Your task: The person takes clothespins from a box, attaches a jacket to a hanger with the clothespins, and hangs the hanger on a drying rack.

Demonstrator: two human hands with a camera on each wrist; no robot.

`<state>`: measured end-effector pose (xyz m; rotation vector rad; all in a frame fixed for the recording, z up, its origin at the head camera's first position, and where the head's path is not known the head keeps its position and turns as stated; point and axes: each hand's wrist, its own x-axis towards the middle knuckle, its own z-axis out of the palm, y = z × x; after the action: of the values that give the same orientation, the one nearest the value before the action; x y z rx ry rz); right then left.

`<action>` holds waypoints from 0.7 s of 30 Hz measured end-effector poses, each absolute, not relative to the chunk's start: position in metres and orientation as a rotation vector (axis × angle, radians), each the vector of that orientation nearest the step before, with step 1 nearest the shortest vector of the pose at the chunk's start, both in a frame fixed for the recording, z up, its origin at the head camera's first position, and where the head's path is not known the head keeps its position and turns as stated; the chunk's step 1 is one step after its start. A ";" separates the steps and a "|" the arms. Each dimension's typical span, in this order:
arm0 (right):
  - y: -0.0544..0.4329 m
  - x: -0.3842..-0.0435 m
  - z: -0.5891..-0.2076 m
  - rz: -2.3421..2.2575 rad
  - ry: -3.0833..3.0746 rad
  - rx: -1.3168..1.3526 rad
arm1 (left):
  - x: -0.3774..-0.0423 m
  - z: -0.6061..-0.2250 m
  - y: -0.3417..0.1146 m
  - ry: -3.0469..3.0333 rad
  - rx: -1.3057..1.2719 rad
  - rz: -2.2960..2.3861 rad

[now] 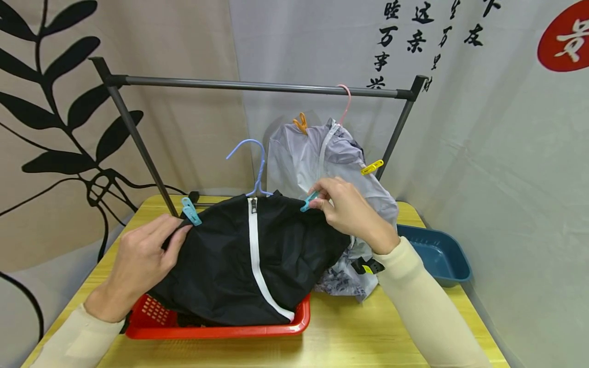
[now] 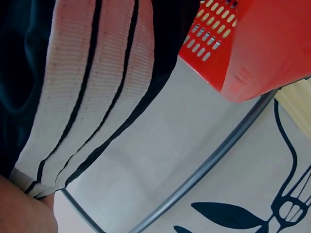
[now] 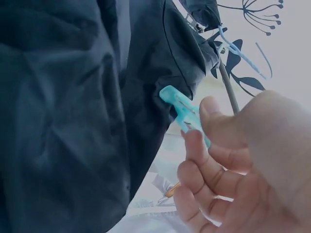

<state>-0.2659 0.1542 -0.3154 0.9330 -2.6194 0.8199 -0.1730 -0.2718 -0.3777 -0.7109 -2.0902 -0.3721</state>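
A black zip jacket (image 1: 216, 255) with a white zipper strip hangs on a blue hanger (image 1: 262, 171) whose hook is free of the bar. My left hand (image 1: 142, 255) pinches the jacket's left shoulder, just below a light-blue clothespin (image 1: 190, 211) clipped there. White stripes on the black fabric (image 2: 92, 87) fill much of the left wrist view, with part of the hand (image 2: 26, 208) at its corner. On the other shoulder, my right hand (image 1: 347, 209) pinches a second light-blue clothespin (image 3: 182, 109) between thumb and fingers; its jaws touch the fabric.
Beneath the jacket is a red basket (image 1: 216, 332) on the wooden table (image 1: 359, 337). Behind stands a grey rack (image 1: 230, 84), with a grey jacket (image 1: 294, 158) on a pink hanger (image 1: 347, 102). Orange (image 1: 301, 123) and yellow (image 1: 371, 167) clothespins hold it. A blue basin (image 1: 432, 250) sits right.
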 end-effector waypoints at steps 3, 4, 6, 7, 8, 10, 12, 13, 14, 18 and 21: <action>0.158 -0.266 -0.319 0.850 -2.606 0.946 | -0.173 -0.378 -0.272 -2.085 -0.714 -0.377; 0.159 -0.266 -0.321 0.870 -2.602 0.946 | -0.174 -0.378 -0.272 -2.082 -0.715 -0.380; 0.163 -0.265 -0.324 0.914 -2.588 0.942 | -0.175 -0.379 -0.273 -2.069 -0.716 -0.392; 0.164 -0.265 -0.326 0.939 -2.580 0.937 | -0.175 -0.379 -0.272 -2.067 -0.718 -0.396; 0.166 -0.264 -0.328 0.959 -2.571 0.931 | -0.175 -0.379 -0.272 -2.065 -0.718 -0.400; 0.168 -0.263 -0.332 0.988 -2.553 0.923 | -0.176 -0.379 -0.272 -2.060 -0.720 -0.409; 0.170 -0.263 -0.336 0.996 -2.537 0.927 | -0.176 -0.379 -0.272 -2.059 -0.721 -0.413; 0.171 -0.263 -0.339 0.994 -2.527 0.936 | -0.176 -0.379 -0.271 -2.058 -0.720 -0.414; 0.172 -0.263 -0.342 0.987 -2.515 0.952 | -0.177 -0.379 -0.271 -2.053 -0.719 -0.417; 0.176 -0.263 -0.352 0.975 -2.498 1.010 | -0.177 -0.377 -0.268 -2.035 -0.711 -0.426; 0.179 -0.263 -0.360 0.980 -2.507 1.046 | -0.178 -0.376 -0.266 -2.022 -0.710 -0.429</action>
<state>-0.2630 0.1785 -0.3597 1.0464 -2.5072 0.9796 -0.1782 -0.2662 -0.3760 -0.7101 -2.0220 -0.4286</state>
